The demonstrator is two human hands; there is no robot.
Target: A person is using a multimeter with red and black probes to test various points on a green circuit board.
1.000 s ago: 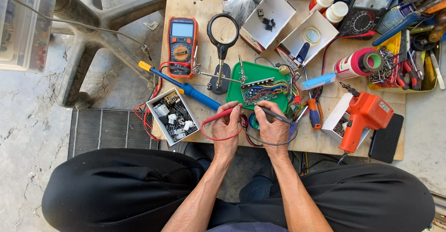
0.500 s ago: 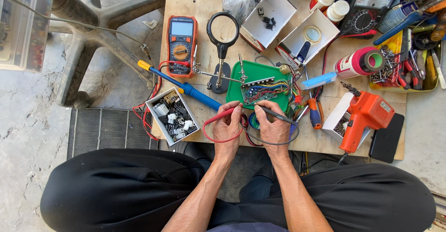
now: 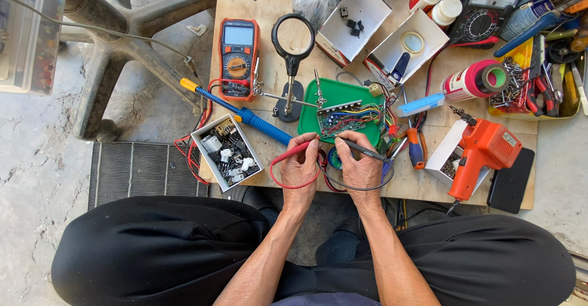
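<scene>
Circuit board [image 3: 348, 117] lies just beyond both hands, long axis crosswise.
Left hand [image 3: 299, 168] pinches the red probe [image 3: 293, 152], right hand [image 3: 361, 166] the black probe [image 3: 362, 150]; tips angle toward its near edge.

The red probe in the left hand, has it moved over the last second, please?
No. The red probe in the left hand keeps its tip at the circuit board's near-left corner.

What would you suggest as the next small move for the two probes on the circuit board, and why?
Probably glance up at the orange multimeter while holding both tips steady. The left hand holds the red probe and the right hand the black probe, both tips at the near edge of the circuit board on the green tray, so a reading seems due.
</scene>
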